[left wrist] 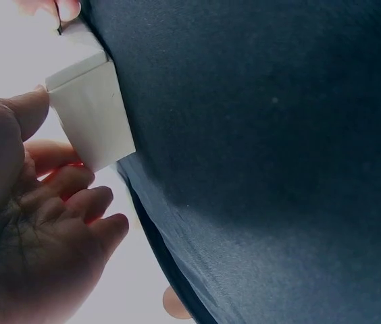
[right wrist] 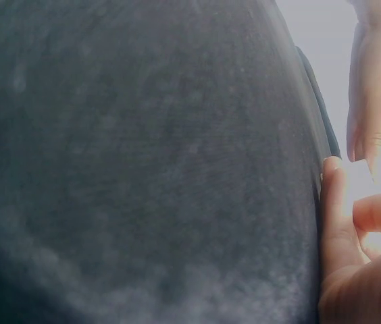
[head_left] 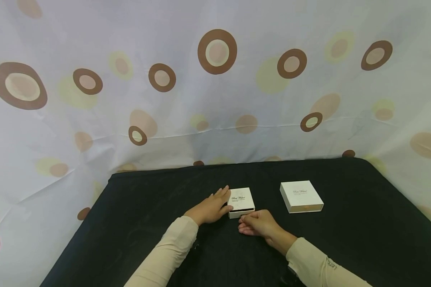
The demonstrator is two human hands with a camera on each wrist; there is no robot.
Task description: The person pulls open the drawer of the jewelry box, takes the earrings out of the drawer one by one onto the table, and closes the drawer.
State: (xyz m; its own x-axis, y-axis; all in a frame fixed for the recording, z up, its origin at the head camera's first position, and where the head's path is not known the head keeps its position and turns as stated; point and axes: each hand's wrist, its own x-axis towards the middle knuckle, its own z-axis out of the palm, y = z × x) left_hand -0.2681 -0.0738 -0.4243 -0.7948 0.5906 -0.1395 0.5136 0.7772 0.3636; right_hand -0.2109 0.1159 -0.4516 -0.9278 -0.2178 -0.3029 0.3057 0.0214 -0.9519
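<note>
**Both hands on the left-hand white box; drawer partly out**

Left hand (head_left: 209,209): thumb and fingers set apart, spanning the left side of the small box (head_left: 241,198); thumb and forefinger touch it. The small box lies flat on the black cloth (head_left: 140,235), between the hands, its drawer (head_left: 236,215) slightly out at the near end. Right hand (head_left: 260,224): thumb and forefinger together, pinching a thin dark tab (left wrist: 59,28) there. Farther right, untouched, a second white box (head_left: 302,195).
</note>
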